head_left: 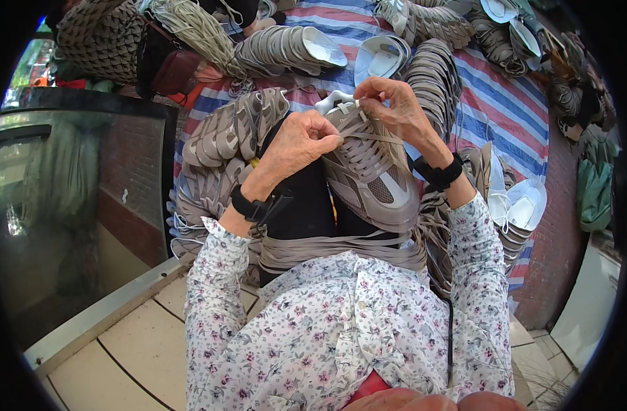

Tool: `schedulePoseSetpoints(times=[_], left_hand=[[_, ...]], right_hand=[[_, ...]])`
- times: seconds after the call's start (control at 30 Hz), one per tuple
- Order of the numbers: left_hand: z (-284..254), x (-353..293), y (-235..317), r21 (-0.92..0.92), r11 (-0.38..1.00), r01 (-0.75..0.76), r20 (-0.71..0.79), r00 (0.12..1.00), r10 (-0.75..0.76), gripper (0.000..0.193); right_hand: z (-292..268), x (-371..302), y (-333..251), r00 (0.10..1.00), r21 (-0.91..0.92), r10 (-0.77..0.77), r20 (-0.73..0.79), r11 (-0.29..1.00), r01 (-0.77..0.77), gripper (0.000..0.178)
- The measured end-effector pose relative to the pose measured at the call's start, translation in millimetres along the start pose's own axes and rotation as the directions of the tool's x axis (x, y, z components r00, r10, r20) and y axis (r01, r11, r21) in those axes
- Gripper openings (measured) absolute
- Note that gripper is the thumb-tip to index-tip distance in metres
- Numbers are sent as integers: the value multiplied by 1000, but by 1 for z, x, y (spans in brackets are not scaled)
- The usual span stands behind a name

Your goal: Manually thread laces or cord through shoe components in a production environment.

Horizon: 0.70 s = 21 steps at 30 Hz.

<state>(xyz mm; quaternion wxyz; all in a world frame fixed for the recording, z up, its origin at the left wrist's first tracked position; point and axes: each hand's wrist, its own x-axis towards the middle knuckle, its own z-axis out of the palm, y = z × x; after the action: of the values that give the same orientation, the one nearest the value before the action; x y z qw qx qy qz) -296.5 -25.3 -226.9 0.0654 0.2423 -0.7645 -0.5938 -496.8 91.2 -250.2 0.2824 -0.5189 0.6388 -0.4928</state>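
Note:
A grey-beige sneaker upper [389, 183] rests across my thighs, its rounded toe toward my body and its collar away from me. A flat beige shoelace [360, 159] criss-crosses through its eyelets. My left hand [298, 142] is closed at the left side of the collar, thumb and forefinger pinching a lace. At the top of the tongue, my right hand [394, 109] pinches the shoelace too; its tip is too small to make out. A white piece [335, 101] shows at the collar. A bundle of loose beige laces [341, 252] lies over my lap.
Nested sneaker uppers [228, 130] are piled at left, with another long stack [433, 79] at right. More uppers [522, 209] lie near my right elbow. A striped sheet [502, 127] lies underneath. A glass-fronted cabinet [81, 198] stands left; another person's hand [259, 26] shows at the far side.

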Motion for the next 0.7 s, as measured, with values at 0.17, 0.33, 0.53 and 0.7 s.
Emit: schedulePoseSetpoints(times=[0.17, 0.33, 0.53, 0.7], left_hand=[[-17, 4, -6, 164, 986, -34, 62, 998, 24, 20], [-13, 8, -25, -39, 999, -6, 55, 998, 8, 20], [-10, 5, -26, -47, 999, -12, -65, 998, 9, 16], [2, 20, 3, 279, 912, -301, -186, 915, 359, 9]], right_hand=[[-1, 18, 14, 994, 5, -38, -100, 999, 38, 8], [3, 17, 21, 985, -98, -133, -108, 988, 123, 7], [-13, -22, -7, 999, -84, 14, 29, 996, -12, 15], [2, -44, 0, 962, 195, 193, -193, 968, -155, 11]])
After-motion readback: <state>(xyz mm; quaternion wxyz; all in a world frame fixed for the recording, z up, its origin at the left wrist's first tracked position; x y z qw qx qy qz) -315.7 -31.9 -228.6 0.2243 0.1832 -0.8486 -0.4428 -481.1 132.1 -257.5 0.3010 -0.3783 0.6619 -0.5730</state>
